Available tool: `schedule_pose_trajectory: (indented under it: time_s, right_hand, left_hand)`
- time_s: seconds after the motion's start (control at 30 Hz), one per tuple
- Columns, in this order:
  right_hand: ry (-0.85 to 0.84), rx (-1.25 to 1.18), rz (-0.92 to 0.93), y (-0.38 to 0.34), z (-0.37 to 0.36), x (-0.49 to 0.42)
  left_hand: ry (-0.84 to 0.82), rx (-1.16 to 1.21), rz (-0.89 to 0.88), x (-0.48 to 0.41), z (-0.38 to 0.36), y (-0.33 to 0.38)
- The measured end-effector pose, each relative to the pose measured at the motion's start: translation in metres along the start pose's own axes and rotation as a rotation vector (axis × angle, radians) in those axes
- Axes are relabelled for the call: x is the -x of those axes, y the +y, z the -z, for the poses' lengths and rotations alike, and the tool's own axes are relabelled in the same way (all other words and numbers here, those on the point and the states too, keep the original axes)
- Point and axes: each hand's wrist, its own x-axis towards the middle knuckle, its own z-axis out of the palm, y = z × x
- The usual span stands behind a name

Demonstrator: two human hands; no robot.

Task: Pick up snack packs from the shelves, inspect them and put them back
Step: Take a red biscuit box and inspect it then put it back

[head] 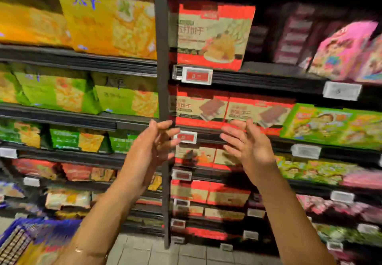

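Shelves and upright post: black. Upper left, I note a yellow bag with blue characters; below it, green bags printed with pale yellow crackers. Right of the post, red boxes carry beige panels. Far right, a pink pack and bright green packs. Price tags show red in white frames. Floor: grey tile.
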Motion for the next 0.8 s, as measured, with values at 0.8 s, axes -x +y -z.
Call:
schedule_pose_trajectory:
  time_s: [0.8]
  right_hand:
    - [0.062, 0.408, 0.328, -0.153, -0.04, -0.184]
  left_hand:
    - [0.143, 0.07, -0.231, -0.153, -0.111, 0.092]
